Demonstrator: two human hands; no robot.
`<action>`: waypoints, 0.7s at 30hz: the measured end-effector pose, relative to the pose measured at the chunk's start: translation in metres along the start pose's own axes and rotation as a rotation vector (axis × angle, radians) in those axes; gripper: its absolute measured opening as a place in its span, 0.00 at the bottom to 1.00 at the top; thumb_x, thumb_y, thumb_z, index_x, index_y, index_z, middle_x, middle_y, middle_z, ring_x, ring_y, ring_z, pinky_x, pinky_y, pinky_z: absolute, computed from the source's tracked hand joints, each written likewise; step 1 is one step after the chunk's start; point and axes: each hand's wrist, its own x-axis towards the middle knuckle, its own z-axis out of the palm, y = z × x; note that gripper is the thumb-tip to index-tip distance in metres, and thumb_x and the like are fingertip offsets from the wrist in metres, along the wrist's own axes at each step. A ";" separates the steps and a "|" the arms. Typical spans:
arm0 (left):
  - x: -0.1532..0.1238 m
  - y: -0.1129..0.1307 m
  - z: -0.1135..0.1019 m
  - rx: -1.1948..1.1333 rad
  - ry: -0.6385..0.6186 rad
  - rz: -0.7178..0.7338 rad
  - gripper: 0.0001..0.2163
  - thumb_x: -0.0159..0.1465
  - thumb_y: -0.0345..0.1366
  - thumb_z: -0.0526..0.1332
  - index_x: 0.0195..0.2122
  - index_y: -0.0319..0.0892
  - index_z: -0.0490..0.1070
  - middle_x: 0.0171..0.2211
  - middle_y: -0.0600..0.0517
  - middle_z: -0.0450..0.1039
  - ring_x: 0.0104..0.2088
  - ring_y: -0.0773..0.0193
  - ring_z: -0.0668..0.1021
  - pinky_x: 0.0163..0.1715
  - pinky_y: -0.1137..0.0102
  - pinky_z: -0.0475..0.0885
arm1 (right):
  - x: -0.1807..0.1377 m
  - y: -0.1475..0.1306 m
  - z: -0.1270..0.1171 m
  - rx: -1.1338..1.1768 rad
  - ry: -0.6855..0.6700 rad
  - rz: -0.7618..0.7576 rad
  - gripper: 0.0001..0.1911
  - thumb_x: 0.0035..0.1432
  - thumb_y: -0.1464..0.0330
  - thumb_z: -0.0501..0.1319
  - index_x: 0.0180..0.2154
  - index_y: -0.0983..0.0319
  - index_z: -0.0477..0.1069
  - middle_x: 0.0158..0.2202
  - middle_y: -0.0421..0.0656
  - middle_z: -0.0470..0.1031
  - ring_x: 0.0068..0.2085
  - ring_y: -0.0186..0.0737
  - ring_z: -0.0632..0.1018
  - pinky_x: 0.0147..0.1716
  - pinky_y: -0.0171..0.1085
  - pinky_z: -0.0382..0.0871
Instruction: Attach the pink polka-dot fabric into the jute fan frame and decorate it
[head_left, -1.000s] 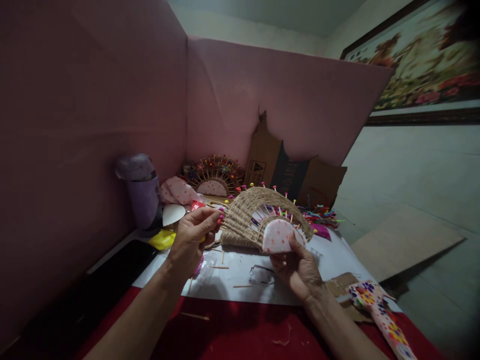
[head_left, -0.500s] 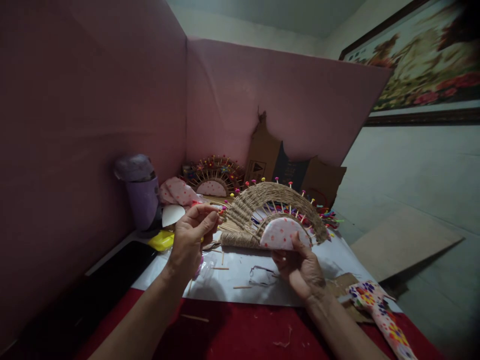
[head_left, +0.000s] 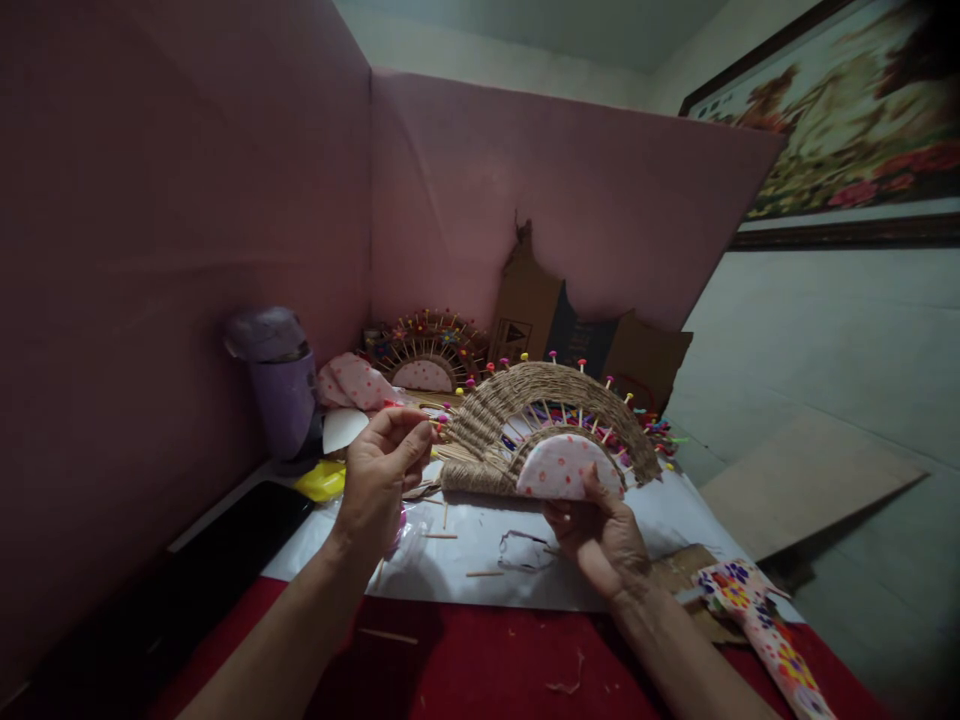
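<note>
A half-round woven twine fan (head_left: pixel 551 385) with colored beads on its stick tips is held up over the table. My right hand (head_left: pixel 604 535) grips its flat base, thumb on the white, red-dotted fabric half-circle (head_left: pixel 566 468). Thumb and fingers of my left hand (head_left: pixel 390 460) are pinched together by the fan's left end, close to a pink bead (head_left: pixel 442 419). Whether that pinch holds a bead, a stick tip or something else is hidden. Behind the fan's lower left lies a roll of twine (head_left: pixel 480 478).
A similar finished-looking fan (head_left: pixel 424 375) leans at the back. Left stand a purple tumbler (head_left: pixel 283 395) and a yellow packet (head_left: pixel 322 482). Glasses (head_left: pixel 525 548) and loose sticks (head_left: pixel 484 574) lie on white paper (head_left: pixel 465 590). A flowered cloth piece (head_left: pixel 765 630) rests at right.
Very little differs. The left hand's pinch stays at the fan's left end, with a tiny shift of the fingers, and the fan has tilted or moved slightly.
</note>
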 end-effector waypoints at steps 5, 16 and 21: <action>0.000 -0.001 -0.002 0.070 -0.033 -0.025 0.10 0.48 0.35 0.69 0.30 0.38 0.74 0.23 0.54 0.71 0.16 0.78 0.64 0.12 0.82 0.51 | 0.001 0.000 -0.002 -0.015 -0.014 0.008 0.14 0.37 0.70 0.72 0.29 0.59 0.72 0.25 0.36 0.76 0.23 0.33 0.72 0.20 0.33 0.69; -0.001 0.000 -0.001 0.134 0.034 -0.075 0.12 0.48 0.40 0.69 0.24 0.36 0.72 0.18 0.54 0.70 0.16 0.78 0.63 0.11 0.84 0.51 | 0.000 0.000 0.000 -0.027 -0.010 0.006 0.13 0.36 0.68 0.73 0.28 0.60 0.72 0.25 0.37 0.77 0.23 0.34 0.73 0.21 0.33 0.69; -0.001 -0.002 -0.001 0.106 0.031 -0.083 0.11 0.47 0.39 0.70 0.23 0.35 0.72 0.18 0.54 0.69 0.15 0.79 0.62 0.11 0.84 0.51 | -0.001 -0.001 0.001 -0.034 -0.006 0.004 0.13 0.37 0.68 0.73 0.28 0.60 0.73 0.26 0.38 0.78 0.24 0.35 0.74 0.22 0.34 0.69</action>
